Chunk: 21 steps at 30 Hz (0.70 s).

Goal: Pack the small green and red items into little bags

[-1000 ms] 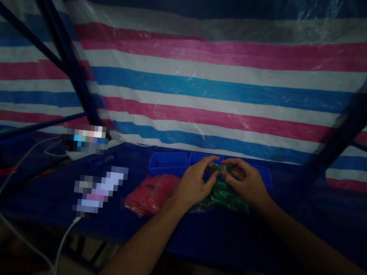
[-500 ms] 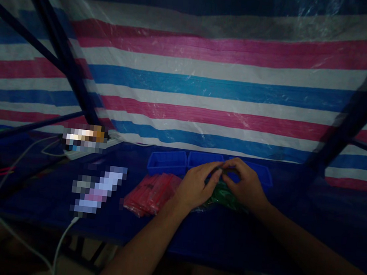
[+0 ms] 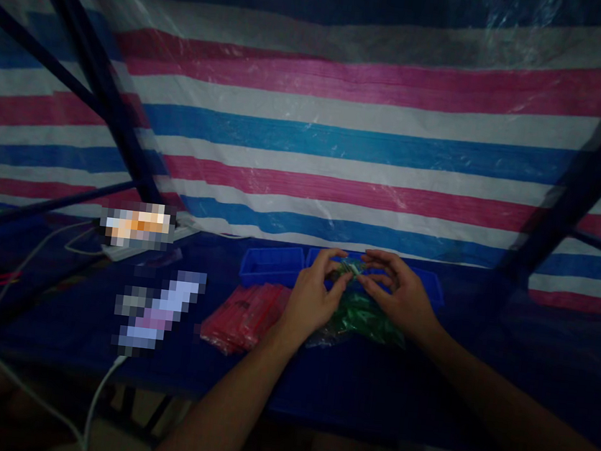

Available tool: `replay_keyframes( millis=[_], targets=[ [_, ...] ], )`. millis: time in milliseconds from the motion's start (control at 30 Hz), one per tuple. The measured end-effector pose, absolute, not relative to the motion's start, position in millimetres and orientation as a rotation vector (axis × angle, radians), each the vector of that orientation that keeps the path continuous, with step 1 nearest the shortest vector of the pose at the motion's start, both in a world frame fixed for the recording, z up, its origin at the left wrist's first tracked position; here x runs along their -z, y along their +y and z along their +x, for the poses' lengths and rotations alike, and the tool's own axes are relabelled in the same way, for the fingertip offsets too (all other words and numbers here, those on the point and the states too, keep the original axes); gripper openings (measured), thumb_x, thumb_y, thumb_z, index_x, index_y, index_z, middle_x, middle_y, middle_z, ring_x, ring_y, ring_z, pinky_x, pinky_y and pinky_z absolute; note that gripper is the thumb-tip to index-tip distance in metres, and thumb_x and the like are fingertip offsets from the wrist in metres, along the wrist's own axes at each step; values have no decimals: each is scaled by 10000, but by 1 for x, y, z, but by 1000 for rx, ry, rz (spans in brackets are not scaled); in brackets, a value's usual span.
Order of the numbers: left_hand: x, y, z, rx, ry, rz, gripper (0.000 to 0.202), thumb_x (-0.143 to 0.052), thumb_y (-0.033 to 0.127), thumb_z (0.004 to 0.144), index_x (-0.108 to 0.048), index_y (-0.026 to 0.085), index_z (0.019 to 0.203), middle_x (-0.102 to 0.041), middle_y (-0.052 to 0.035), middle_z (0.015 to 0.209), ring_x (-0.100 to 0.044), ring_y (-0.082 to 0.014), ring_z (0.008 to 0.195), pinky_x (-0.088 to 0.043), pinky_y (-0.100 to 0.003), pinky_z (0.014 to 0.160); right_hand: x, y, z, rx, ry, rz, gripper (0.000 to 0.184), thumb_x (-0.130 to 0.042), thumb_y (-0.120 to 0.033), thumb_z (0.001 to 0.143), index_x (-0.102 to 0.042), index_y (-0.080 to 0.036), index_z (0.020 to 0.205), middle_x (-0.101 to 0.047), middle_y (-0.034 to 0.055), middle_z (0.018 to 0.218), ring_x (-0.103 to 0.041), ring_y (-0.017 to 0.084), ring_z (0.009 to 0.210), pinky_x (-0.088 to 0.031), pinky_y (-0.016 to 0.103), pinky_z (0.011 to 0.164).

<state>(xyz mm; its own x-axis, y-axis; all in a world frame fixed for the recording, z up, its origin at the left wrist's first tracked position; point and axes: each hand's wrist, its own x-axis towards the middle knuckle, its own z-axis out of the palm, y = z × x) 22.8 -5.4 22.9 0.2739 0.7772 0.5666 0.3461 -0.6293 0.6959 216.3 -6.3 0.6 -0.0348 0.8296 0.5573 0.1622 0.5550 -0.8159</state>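
Note:
My left hand point(image 3: 316, 289) pinches the near-left edge of a small clear plastic packet point(image 3: 351, 267) that looks greenish inside. On its other side my right hand point(image 3: 402, 295) has thumb and fingers curled in, gripping the packet's right edge. Just beneath both hands lies a heap of green plastic packets point(image 3: 369, 319), partly covered by them. A stack of red packets in clear plastic point(image 3: 246, 317) rests left of my left forearm. What exactly is inside the small packet is too dark to make out.
Blue plastic trays point(image 3: 273, 266) line the back of the blue table point(image 3: 336, 389). A blurred-out phone-like device point(image 3: 163, 311) with a white cable lies at left, near a white power strip point(image 3: 129, 249). Striped sheeting point(image 3: 342, 143) and dark metal posts point(image 3: 580, 192) stand behind.
My hands have drawn slightly apart, fingers lifted and spread wider. The small packet between them now shows, as does more of the green heap below.

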Motion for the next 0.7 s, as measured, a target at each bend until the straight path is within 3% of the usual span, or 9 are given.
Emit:
replay_keyframes(
  millis=[133, 333, 533, 700],
  targets=[
    [-27, -9, 23, -1295, 973, 2134, 500, -608, 253, 985, -433, 247, 1454, -765, -29, 1016, -735, -185, 855, -583, -328, 814, 1, -5, 219, -731, -1520, -905, 495, -790, -417, 845, -636, -232, 1277, -726, 112, 1189, -721, 265, 1094, -625, 421, 936],
    [-21, -8, 20, -1267, 1013, 2234, 492, -595, 282, 996, -435, 255, 1460, -755, -33, 1027, -731, -200, 902, -579, -347, 855, -2, -5, 220, -761, -1516, -921, 419, -815, -415, 816, -680, -209, 1155, -762, 96, 1051, -751, 250, 986, -634, 387, 862],
    [-20, -7, 16, -1286, 1274, 2582, 423, -551, 357, 1020, -532, 227, 1422, -719, -102, 1199, -665, -284, 1118, -487, -488, 1034, -4, -8, 220, -484, -1535, -1011, 303, -773, -447, 851, -698, -232, 1050, -745, 89, 1053, -728, 233, 819, -631, 399, 766],
    [-23, -9, 12, -1179, 1101, 2550, 492, -496, 370, 1046, -448, 268, 1525, -733, -81, 1224, -688, -249, 1123, -522, -445, 1035, -10, -13, 222, -292, -1645, -970, 141, -713, -348, 899, -722, -257, 1006, -723, 74, 1018, -704, 245, 846, -610, 423, 795]
  ],
)
